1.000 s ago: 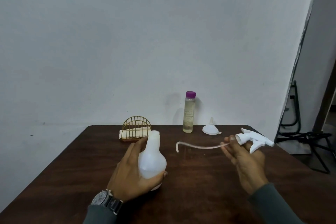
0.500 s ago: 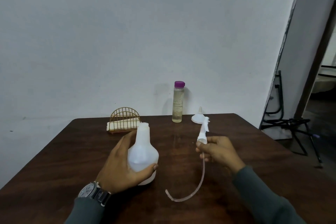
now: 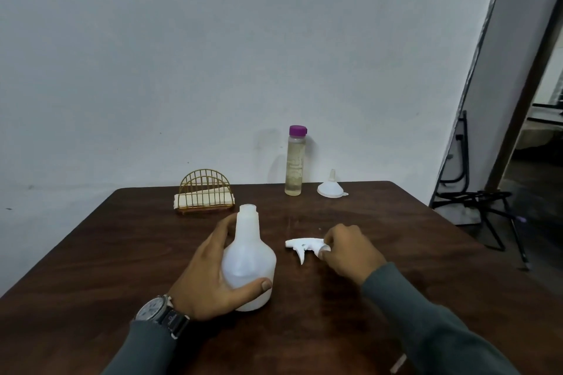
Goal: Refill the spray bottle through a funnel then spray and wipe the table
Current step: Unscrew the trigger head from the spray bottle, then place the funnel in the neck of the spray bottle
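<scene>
Here, the left hand [image 3: 210, 280] wraps the open-necked spray bottle [image 3: 248, 265], which stands upright near the middle of the table [image 3: 122, 252]. The right hand [image 3: 350, 249] curls on the trigger head [image 3: 304, 245], which seems to lie on the wood just right of the bottle. Along the far edge stand a napkin holder [image 3: 205, 192], a purple-capped refill bottle [image 3: 295, 161] and the funnel [image 3: 331, 188], a broad stretch of wood apart from both hands.

A black frame [image 3: 464, 146], perhaps a stand, sits far right.
</scene>
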